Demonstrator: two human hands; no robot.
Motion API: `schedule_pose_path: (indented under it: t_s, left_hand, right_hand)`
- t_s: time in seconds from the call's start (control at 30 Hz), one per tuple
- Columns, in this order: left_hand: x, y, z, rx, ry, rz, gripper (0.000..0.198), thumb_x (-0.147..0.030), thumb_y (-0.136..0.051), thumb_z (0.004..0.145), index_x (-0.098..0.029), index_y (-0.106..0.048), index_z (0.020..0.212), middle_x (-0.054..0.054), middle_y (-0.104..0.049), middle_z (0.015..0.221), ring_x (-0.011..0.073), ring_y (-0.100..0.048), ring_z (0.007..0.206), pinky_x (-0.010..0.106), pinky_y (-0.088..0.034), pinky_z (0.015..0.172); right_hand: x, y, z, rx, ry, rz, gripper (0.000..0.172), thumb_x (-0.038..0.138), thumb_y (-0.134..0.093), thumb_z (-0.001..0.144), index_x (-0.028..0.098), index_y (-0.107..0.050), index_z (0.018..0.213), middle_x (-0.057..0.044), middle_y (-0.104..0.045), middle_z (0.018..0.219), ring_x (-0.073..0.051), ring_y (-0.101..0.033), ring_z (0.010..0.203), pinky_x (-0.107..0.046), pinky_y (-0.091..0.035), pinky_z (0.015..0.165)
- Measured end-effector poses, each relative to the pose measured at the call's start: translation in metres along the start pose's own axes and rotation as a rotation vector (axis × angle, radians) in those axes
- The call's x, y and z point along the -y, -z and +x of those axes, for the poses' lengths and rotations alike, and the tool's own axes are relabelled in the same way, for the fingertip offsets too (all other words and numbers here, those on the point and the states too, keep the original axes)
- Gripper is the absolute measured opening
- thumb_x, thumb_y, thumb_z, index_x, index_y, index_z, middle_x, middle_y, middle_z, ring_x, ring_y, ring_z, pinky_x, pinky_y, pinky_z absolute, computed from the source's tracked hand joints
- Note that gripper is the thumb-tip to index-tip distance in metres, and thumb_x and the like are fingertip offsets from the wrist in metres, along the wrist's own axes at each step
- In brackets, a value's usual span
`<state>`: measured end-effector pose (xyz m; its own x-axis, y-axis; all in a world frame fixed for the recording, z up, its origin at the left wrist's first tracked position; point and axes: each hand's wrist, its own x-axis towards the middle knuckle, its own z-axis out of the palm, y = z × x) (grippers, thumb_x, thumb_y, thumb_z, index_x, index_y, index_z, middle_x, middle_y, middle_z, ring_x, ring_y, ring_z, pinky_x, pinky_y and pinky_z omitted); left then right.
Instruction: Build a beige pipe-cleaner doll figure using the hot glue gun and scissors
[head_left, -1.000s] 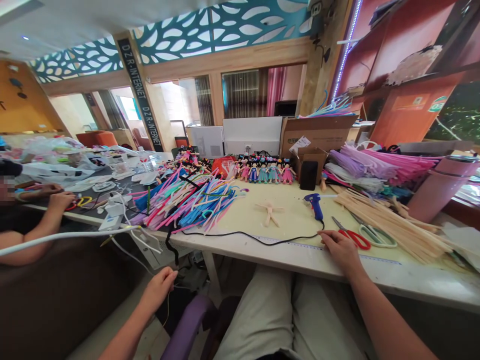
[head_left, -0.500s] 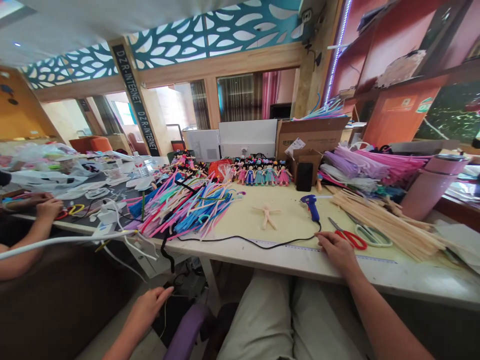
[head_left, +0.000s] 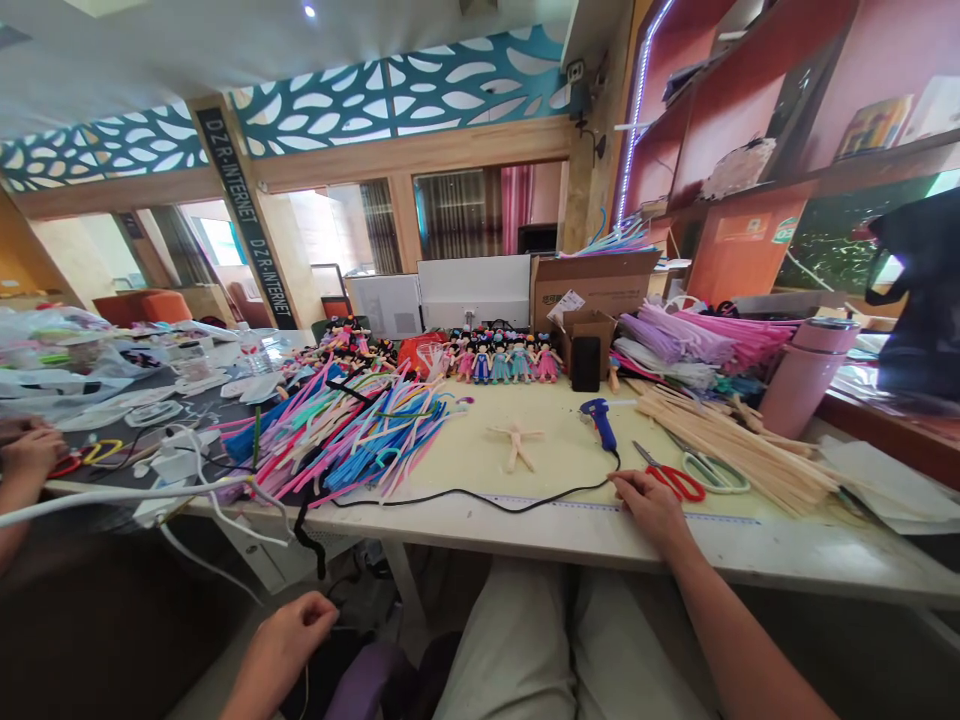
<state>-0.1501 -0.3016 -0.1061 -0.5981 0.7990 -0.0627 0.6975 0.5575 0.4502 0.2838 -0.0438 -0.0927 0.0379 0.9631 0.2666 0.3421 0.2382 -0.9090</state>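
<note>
My right hand (head_left: 654,508) rests at the table's front edge, its fingertips pinched on the black cord (head_left: 517,508) of a blue glue gun (head_left: 598,422). The glue gun lies on the pale yellow mat (head_left: 457,455). Left of it lies a small beige doll-shaped figure (head_left: 515,445) with its limbs spread. Below table height, beside the purple armrest (head_left: 367,680), my left hand (head_left: 292,632) is closed with curled fingers. A thin pale strand hangs beneath it; what the fingers grip is hidden.
Red-handled scissors (head_left: 679,482), a second pair with pale handles (head_left: 716,475) and beige strips (head_left: 742,445) lie right. Left is a pile of coloured fuzzy stems (head_left: 360,430). Finished dolls (head_left: 501,360) stand behind. White cables (head_left: 187,490) cross the left; another person's hand (head_left: 30,450) is there.
The view has turned a little to the right, so the table's things appear farther left. My left hand's fingers have curled in more. My right hand stays at the cord.
</note>
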Motion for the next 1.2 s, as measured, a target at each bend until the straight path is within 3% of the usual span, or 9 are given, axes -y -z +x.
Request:
schedule_pose_path:
  t_s: [0.23,0.37,0.5,0.57,0.63,0.73,0.87,1.03,1.2]
  left_hand:
    - [0.003,-0.008,0.003,-0.103,-0.076,-0.102,0.03,-0.044,-0.032,0.082,-0.026,-0.042,0.06,-0.002,-0.055,0.052,0.0201,-0.058,0.058,0.027,-0.041,0.058]
    - [0.005,-0.012,0.004,-0.042,-0.071,0.018,0.035,-0.045,-0.035,0.084,-0.025,-0.039,0.056,0.0,-0.053,0.053,0.0206,-0.057,0.06,0.028,-0.041,0.061]
    - [-0.009,-0.012,-0.001,0.02,-0.218,-0.083,0.016,-0.03,-0.055,0.066,-0.025,-0.062,0.08,0.002,-0.07,0.088,0.022,-0.064,0.08,0.03,-0.048,0.075]
    - [-0.026,-0.005,-0.003,-0.026,-0.325,-0.168,0.041,-0.027,-0.056,0.063,-0.024,-0.065,0.102,0.007,-0.069,0.111,0.0237,-0.064,0.093,0.032,-0.049,0.082]
    - [-0.048,0.008,0.0,-0.05,-0.329,-0.134,0.027,-0.035,-0.051,0.075,-0.022,-0.066,0.092,0.006,-0.07,0.092,0.0226,-0.063,0.08,0.033,-0.049,0.077]
    - [-0.085,0.038,0.021,-0.161,-0.374,0.008,0.032,-0.039,-0.041,0.088,-0.021,-0.065,0.077,0.004,-0.068,0.078,0.0217,-0.063,0.077,0.031,-0.048,0.074]
    - [-0.116,0.079,0.076,-0.369,-0.326,0.106,0.035,-0.025,-0.04,0.09,-0.019,-0.068,0.109,0.01,-0.069,0.117,0.0238,-0.061,0.108,0.032,-0.044,0.093]
    - [-0.121,0.107,0.135,-0.404,-0.181,0.24,0.035,-0.022,-0.04,0.09,-0.016,-0.071,0.106,0.017,-0.07,0.117,0.0299,-0.062,0.109,0.037,-0.044,0.092]
    - [-0.118,0.111,0.159,-0.33,-0.063,0.332,0.029,-0.029,-0.053,0.082,-0.017,-0.073,0.098,0.018,-0.074,0.105,0.0328,-0.067,0.097,0.036,-0.048,0.079]
  right_hand:
    - [0.001,0.0,-0.002,0.008,0.004,0.005,0.04,0.052,-0.057,0.07,0.018,-0.075,0.083,-0.003,-0.068,0.063,-0.02,-0.061,0.058,-0.033,-0.05,0.06]
    - [0.003,0.0,-0.002,-0.004,-0.011,0.002,0.04,0.051,-0.058,0.067,0.018,-0.074,0.082,-0.004,-0.069,0.063,-0.021,-0.061,0.057,-0.033,-0.05,0.058]
    - [0.006,0.002,-0.002,-0.004,-0.032,-0.009,0.04,0.051,-0.059,0.064,0.018,-0.075,0.081,-0.005,-0.069,0.062,-0.021,-0.061,0.055,-0.034,-0.049,0.058]
    - [0.008,0.003,-0.002,-0.002,-0.042,-0.018,0.041,0.051,-0.059,0.063,0.018,-0.074,0.081,-0.005,-0.069,0.061,-0.022,-0.061,0.055,-0.035,-0.049,0.058]
    - [0.008,0.004,-0.002,0.001,-0.048,-0.025,0.041,0.052,-0.059,0.062,0.018,-0.074,0.08,-0.005,-0.069,0.062,-0.022,-0.062,0.055,-0.035,-0.049,0.059]
    - [0.009,0.004,-0.003,0.001,-0.05,-0.03,0.04,0.052,-0.06,0.062,0.019,-0.074,0.08,-0.005,-0.069,0.061,-0.023,-0.063,0.056,-0.035,-0.05,0.059]
    - [0.009,0.004,-0.003,-0.014,-0.047,-0.037,0.041,0.052,-0.059,0.061,0.019,-0.075,0.078,-0.005,-0.069,0.06,-0.023,-0.062,0.055,-0.035,-0.049,0.056]
    - [0.009,0.005,-0.002,0.001,-0.044,-0.078,0.043,0.054,-0.058,0.06,0.02,-0.075,0.078,-0.006,-0.071,0.062,-0.024,-0.064,0.057,-0.035,-0.049,0.058]
    - [0.001,0.004,0.0,-0.004,-0.013,-0.081,0.039,0.053,-0.06,0.062,0.021,-0.075,0.077,-0.004,-0.07,0.06,-0.024,-0.064,0.057,-0.036,-0.049,0.06]
